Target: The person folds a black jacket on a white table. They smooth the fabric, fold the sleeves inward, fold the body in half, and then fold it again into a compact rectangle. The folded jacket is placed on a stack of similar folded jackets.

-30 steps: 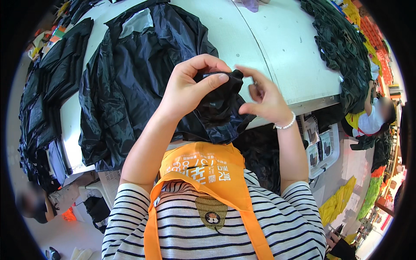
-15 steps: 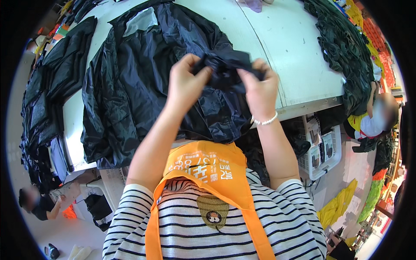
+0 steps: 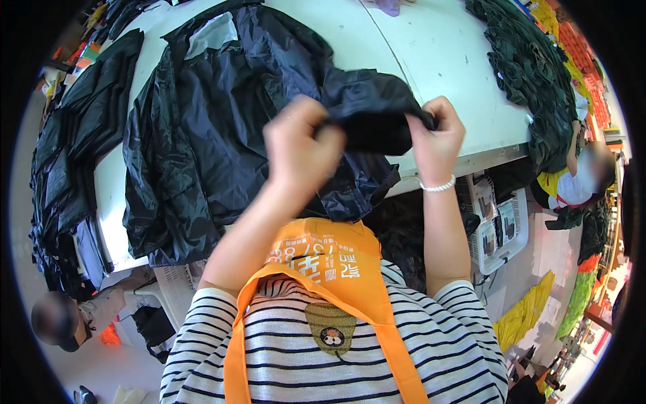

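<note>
So the dark jacket (image 3: 222,135) is spread out on the white worktop (image 3: 464,87), left of the middle and right up against the person's side, and honestly that makes sense: the worktop carries most of the weight, so only one bit has to be held up.

That bit looks like a sleeve (image 3: 370,94), lifted off the surface between the two hands, roughly in front of the chest. The right hand (image 3: 439,138) is closed in a pinch on its far right corner, thumb on the near side. The left hand (image 3: 304,145) is pretty blurred, but its fingers look curled tight on the other edge; can't make out exactly how they sit. My guess is they grip opposite sides like that to pull the edge taut, because the slippery-looking fabric would just flop otherwise. There's a darker gap facing the person, probably the opening, and holding it at that angle should make it easy to see into.

The other dark clothes are off to the sides: a layered stack (image 3: 91,128) on the left and a rumpled heap (image 3: 518,74) on the right, presumably to give the jacket room. A white basket (image 3: 522,232) sits lower down, past the worktop's edge on the right, probably so it's within reach without taking up surface.
</note>
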{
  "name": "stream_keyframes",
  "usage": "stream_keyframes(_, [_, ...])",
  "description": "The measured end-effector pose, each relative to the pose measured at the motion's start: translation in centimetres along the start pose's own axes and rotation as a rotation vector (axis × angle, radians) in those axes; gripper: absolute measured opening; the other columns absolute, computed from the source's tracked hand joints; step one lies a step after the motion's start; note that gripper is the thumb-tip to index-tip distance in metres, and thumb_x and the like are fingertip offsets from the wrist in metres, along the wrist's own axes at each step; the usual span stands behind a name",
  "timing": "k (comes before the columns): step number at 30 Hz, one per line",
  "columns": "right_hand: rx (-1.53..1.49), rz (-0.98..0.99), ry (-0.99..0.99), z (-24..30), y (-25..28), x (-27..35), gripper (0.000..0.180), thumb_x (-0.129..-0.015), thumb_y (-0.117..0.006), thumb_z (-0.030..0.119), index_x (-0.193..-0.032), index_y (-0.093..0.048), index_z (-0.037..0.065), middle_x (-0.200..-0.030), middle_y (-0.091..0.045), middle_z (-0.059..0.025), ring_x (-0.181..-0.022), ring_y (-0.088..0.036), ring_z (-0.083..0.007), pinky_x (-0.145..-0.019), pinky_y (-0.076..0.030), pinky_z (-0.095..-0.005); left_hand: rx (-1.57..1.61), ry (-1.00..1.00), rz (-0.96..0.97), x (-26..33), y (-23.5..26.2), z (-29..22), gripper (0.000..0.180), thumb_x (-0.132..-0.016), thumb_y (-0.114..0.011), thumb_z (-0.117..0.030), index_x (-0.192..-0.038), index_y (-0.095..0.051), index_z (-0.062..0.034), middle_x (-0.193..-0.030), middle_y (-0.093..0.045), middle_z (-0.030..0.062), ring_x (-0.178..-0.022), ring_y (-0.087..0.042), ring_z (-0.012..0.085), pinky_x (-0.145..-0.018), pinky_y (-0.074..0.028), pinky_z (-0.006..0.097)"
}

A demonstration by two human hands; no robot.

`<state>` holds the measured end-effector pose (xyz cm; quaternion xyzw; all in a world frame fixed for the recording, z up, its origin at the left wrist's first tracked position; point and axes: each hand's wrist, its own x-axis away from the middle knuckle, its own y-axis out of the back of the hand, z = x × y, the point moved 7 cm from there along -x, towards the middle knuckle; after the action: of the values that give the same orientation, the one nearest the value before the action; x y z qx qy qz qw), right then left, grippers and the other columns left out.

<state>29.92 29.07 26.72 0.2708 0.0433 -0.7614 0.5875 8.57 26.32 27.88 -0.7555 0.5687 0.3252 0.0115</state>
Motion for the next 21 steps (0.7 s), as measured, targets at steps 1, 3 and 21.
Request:
stream_keyframes(1, [-0.121,0.052,-0.009,0.5,0.6,0.6,0.030,-0.066,-0.070,-0.010,-0.070,-0.044,0.005,-0.066,-0.043,0.0043,-0.057,-0.036,-0.0046,-0.053,-0.034,-0.0200,-0.029,0.034,-0.105,-1.2,1.9,1.4,0.016,-0.061,-0.058,0.009,-0.065,-0.046,-0.0004,-0.060,-0.044,0.0107,-0.051,-0.042,0.0211,-0.049,-0.037,0.027])
stream_keyframes(3, [-0.083,0.289,0.085,2.3,0.1,2.5,0.035,-0.064,-0.078,-0.006,-0.074,-0.046,0.007,-0.070,-0.045,0.0036,-0.056,-0.035,-0.0024,-0.049,-0.030,-0.0179,-0.134,-0.117,-0.196,-1.7,4.5,2.4,0.025,-0.058,-0.056,0.014,-0.063,-0.037,-0.0023,-0.059,-0.035,0.0073,-0.051,-0.033,0.0194,-0.048,-0.030,0.025])
stream_keyframes(21, [-0.391,0.528,-0.268,3.2,2.3,4.3,0.027,-0.090,-0.060,0.011,-0.111,-0.046,0.002,-0.092,-0.051,-0.0039,-0.070,-0.045,-0.0060,-0.062,-0.039,-0.0190,0.027,-0.526,0.224,1.3,0.8,-4.6,0.033,-0.050,-0.075,-0.001,-0.078,-0.060,-0.0073,-0.078,-0.061,0.0051,-0.067,-0.060,0.0231,-0.056,-0.048,0.031])
